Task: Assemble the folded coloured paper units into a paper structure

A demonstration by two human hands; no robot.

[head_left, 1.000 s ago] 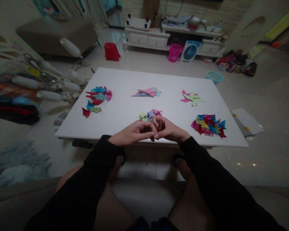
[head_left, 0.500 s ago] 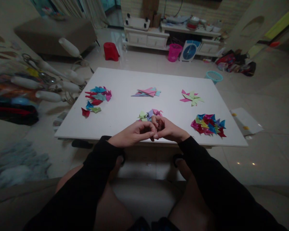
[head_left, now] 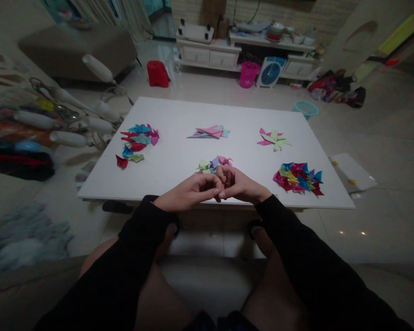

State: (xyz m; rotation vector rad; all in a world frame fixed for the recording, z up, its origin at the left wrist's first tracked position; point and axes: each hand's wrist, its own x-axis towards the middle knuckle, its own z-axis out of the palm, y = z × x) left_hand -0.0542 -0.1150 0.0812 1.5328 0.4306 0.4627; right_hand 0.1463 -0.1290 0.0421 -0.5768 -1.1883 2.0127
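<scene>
My left hand point(head_left: 189, 192) and my right hand point(head_left: 239, 185) meet at the near edge of the white table point(head_left: 179, 115), fingers curled and pinched together. What they pinch is hidden between the fingertips. Just beyond them lies a small cluster of folded paper pieces point(head_left: 214, 163) in green, purple and pink. A heap of multicoloured folded triangles point(head_left: 298, 177) sits to the right of my right hand. Both arms wear black sleeves.
More paper piles lie on the table: red and blue pieces point(head_left: 138, 140) at the left, pink flat sheets point(head_left: 210, 132) at the middle back, pink and green pieces point(head_left: 274, 139) at the back right. A rack with white handles and scissors point(head_left: 69, 115) stands left of the table.
</scene>
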